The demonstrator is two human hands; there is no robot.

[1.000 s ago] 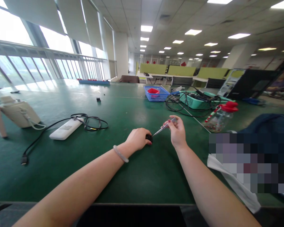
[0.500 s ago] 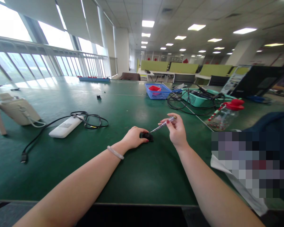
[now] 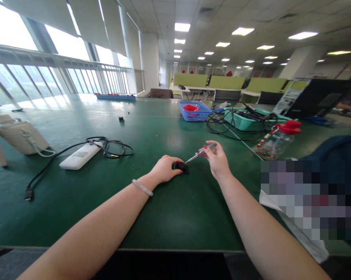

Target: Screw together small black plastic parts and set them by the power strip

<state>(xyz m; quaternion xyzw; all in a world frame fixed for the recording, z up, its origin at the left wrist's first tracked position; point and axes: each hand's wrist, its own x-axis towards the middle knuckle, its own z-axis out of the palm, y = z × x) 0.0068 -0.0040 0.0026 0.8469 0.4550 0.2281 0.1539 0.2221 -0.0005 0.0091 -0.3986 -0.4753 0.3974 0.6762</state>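
On the green table (image 3: 175,217), my left hand (image 3: 166,169) grips a small black part (image 3: 182,167) between thumb and fingers. Its exact kind is too small to make out. My right hand (image 3: 217,157) is closed around the clear handle of a screwdriver (image 3: 196,155). The thin metal shaft slants down to the left, and its tip meets the top of the black part. Fingers hide some of the part's left side and some of the handle.
To the left lie a white power bank (image 3: 81,156), a black cable (image 3: 117,151) and a beige bag-like object (image 3: 22,137). Farther back stand a blue basket (image 3: 194,114) and a green basket (image 3: 242,122) with cables. A red-lidded bottle (image 3: 276,144) stands at right.
My right hand has shifted slightly on the screwdriver, with its fingers now higher round the handle end. The left hand and the black part stay in place.
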